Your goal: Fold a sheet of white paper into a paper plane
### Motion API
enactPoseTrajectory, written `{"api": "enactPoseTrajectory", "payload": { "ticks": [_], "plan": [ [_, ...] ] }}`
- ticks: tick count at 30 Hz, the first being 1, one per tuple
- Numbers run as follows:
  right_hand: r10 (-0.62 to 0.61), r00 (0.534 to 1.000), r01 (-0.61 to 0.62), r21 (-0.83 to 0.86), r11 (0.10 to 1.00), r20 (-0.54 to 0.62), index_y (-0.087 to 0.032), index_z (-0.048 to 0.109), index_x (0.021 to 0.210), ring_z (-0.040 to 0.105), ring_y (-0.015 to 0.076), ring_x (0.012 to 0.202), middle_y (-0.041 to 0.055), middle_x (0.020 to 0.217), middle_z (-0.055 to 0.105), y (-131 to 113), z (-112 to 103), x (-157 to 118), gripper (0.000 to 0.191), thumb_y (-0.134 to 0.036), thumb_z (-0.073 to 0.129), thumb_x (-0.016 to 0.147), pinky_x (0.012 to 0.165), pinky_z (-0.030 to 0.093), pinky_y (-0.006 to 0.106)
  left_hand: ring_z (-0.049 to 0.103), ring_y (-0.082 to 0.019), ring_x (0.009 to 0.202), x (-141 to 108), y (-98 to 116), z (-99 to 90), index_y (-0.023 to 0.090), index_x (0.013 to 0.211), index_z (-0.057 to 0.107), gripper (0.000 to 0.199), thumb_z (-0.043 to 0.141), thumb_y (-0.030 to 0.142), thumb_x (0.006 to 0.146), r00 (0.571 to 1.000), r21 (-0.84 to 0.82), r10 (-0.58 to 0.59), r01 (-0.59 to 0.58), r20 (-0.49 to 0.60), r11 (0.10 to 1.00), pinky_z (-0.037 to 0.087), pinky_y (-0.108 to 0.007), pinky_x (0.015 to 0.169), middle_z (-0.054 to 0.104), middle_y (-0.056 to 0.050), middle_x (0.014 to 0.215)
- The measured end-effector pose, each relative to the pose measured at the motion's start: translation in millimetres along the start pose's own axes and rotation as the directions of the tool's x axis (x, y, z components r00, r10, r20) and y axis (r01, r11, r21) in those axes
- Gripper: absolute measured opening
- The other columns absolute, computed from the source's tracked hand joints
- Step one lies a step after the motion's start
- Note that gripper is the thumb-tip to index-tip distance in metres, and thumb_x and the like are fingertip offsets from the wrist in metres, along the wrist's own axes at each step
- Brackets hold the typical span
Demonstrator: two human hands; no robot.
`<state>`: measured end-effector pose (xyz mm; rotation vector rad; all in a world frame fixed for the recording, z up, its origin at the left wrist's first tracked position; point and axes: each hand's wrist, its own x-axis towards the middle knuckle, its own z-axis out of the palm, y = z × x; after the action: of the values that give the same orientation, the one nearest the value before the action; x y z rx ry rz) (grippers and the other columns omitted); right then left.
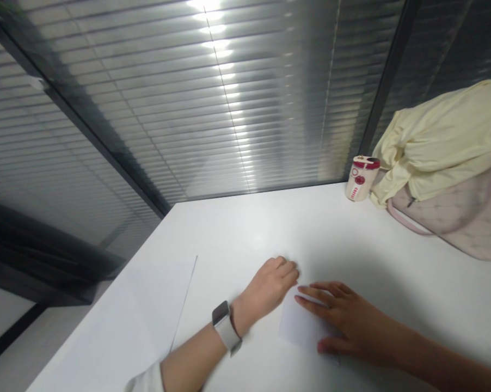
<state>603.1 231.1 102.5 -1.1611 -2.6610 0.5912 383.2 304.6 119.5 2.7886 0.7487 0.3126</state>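
Note:
A small piece of white paper [296, 326] lies on the white table [229, 228] near its front. My right hand [343, 321] rests flat on the paper's right part with fingers spread, covering that side of it. At the paper's top corner is my left hand [276, 280], its fingers curled together; whether they pinch the corner is too small to make out. A watch with a pale band [228, 326] is on my left wrist.
Large white sheets [147, 305] lie at the table's left, with a thin dark line along their right edge. A cream and red cup [362, 178] stands at the back right, beside a pink bag [470, 218] and a pale yellow cloth [449, 136]. Blinds rise behind.

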Motion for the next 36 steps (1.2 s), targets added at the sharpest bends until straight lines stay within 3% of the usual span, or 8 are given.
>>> {"api": "enactPoseTrajectory", "payload": {
  "ticks": [2,5,10,19,25,32,36],
  "plan": [
    [0.015,1.000,-0.015,0.005,1.000,0.018,-0.032,0.026,0.147,0.037,0.0314,0.131,0.0056,0.149,0.037,1.3,0.9,1.6,0.077,-0.063,0.054,0.081,0.107,0.028,0.048,0.055,-0.025,0.112,-11.2,9.8,7.2,0.016,0.114,0.055,0.026,0.036,0.020,0.098,0.998,0.086,0.037,-0.034,-0.041,0.996,0.044,-0.041,0.095,0.062,-0.014,0.120],
    [0.001,1.000,-0.001,0.001,1.000,0.021,-0.032,0.024,0.147,0.036,0.0318,0.132,0.0059,0.149,0.037,2.1,2.3,3.1,0.080,-0.062,0.055,0.081,0.107,0.027,0.049,0.042,-0.021,0.130,-28.1,23.4,16.1,0.013,0.140,0.035,0.046,0.038,0.013,0.094,0.999,0.051,-0.047,0.048,-0.017,0.998,0.037,-0.039,0.108,0.047,-0.014,0.141],
    [-0.015,0.999,0.015,-0.006,1.000,-0.034,-0.026,0.025,0.148,0.035,0.0298,0.132,0.0092,0.148,0.038,-0.5,6.9,2.0,0.077,-0.058,0.053,0.084,0.108,0.027,0.046,0.026,-0.021,0.139,-40.2,33.1,16.7,0.019,0.149,0.016,0.065,0.046,0.028,0.092,0.988,-0.006,-0.146,0.147,0.044,0.989,0.025,-0.043,0.114,0.028,-0.010,0.152],
    [-0.051,0.998,0.049,-0.052,0.997,-0.035,-0.027,0.026,0.147,0.028,0.0261,0.138,0.0049,0.152,0.029,-6.5,9.1,-16.6,0.058,-0.041,0.045,0.094,0.112,0.024,0.046,0.023,-0.020,0.140,-38.9,33.4,13.0,0.022,0.149,0.018,0.067,0.048,0.037,0.091,0.985,0.019,-0.161,0.160,0.070,0.987,0.019,-0.041,0.116,0.024,-0.007,0.154],
    [-0.072,0.997,0.067,-0.113,0.991,-0.037,-0.030,0.023,0.147,0.024,0.0273,0.139,0.0008,0.152,0.026,-12.7,16.9,-39.1,0.056,-0.032,0.044,0.096,0.112,0.029,0.046,0.024,-0.020,0.140,-38.1,33.8,12.0,0.022,0.149,0.017,0.073,0.053,0.043,0.088,0.983,0.046,-0.167,0.164,0.081,0.985,0.014,-0.042,0.116,0.024,-0.007,0.154],
    [-0.153,0.987,0.145,-0.132,0.981,-0.047,-0.026,0.032,0.145,0.040,0.0274,0.131,0.0066,0.143,0.041,-22.5,11.4,-62.8,0.054,-0.035,0.048,0.094,0.106,0.040,0.039,0.026,-0.023,0.140,-39.4,31.7,12.7,0.024,0.149,0.016,0.080,0.055,0.051,0.085,0.988,0.066,-0.143,0.139,0.056,0.988,0.013,-0.043,0.116,0.024,-0.009,0.154],
    [-0.173,0.985,0.173,0.005,0.985,0.015,-0.027,0.033,0.144,0.038,0.0196,0.133,0.0011,0.141,0.046,-22.6,-4.9,-53.1,0.049,-0.032,0.044,0.097,0.114,0.027,0.038,0.025,-0.024,0.140,-39.4,31.9,12.4,0.027,0.148,0.020,0.078,0.056,0.054,0.084,0.987,0.090,-0.141,0.134,0.079,0.987,0.012,-0.046,0.116,0.023,-0.008,0.154]
  ]
}}
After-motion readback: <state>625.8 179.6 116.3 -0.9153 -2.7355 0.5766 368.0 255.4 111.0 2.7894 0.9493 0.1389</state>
